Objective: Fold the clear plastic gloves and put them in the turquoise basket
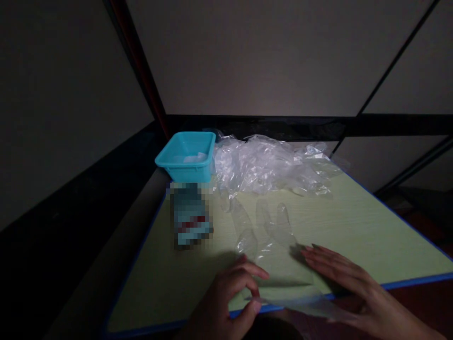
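Head view: I record a pale tabletop (357, 222), blue-edged, with room running from my right hand (364, 285) to the right edge. A heap of crumpled clear plastic (269, 163) fills its far end, individual pieces hard to separate. Beside it, at the far left corner, stands a turquoise basket (187, 172); its pale contents are unclear. A clear plastic glove (272, 248) lies before me, cuff at the near edge. My left thumb and forefinger are closed on the cuff (293, 302); my right fingers are extended, thumb apart against the film, its grip uncertain. My left hand (231, 295) is cut off below. A pixelated item (191, 215) near the basket has illegible markings.
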{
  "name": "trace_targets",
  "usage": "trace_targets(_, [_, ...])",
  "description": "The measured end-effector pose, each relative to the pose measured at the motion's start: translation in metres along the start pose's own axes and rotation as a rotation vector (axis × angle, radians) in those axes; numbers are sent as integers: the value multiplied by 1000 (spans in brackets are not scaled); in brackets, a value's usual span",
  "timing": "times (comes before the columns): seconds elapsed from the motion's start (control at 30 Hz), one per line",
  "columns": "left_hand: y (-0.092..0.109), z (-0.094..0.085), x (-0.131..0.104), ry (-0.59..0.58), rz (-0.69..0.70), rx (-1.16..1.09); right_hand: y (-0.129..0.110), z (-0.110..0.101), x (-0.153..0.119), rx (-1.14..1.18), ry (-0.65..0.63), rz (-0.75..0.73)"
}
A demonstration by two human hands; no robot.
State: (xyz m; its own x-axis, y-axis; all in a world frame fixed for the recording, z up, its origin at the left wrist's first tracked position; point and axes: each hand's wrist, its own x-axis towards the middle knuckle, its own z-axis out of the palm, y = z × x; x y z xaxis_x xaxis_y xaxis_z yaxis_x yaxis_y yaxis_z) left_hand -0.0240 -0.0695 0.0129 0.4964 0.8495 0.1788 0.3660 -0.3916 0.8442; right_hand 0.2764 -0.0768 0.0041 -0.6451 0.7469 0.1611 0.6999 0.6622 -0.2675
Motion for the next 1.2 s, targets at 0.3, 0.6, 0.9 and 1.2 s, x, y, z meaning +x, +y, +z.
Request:
trace_targets(0.3, [4,2,2,26,102,31,-14,-2,29,-29,43,-214])
trace_targets(0.6, [-11,7,-8,1,299,527,-18,-1,31,-12,90,-229])
trace_targets(0.9, [-18,-8,-8,-105,248,716,-16,1,31,-47,76,-233])
trace_targets(1.2, [-14,-16,-2,-240,243,704,-16,2,31,-9,92,-222])
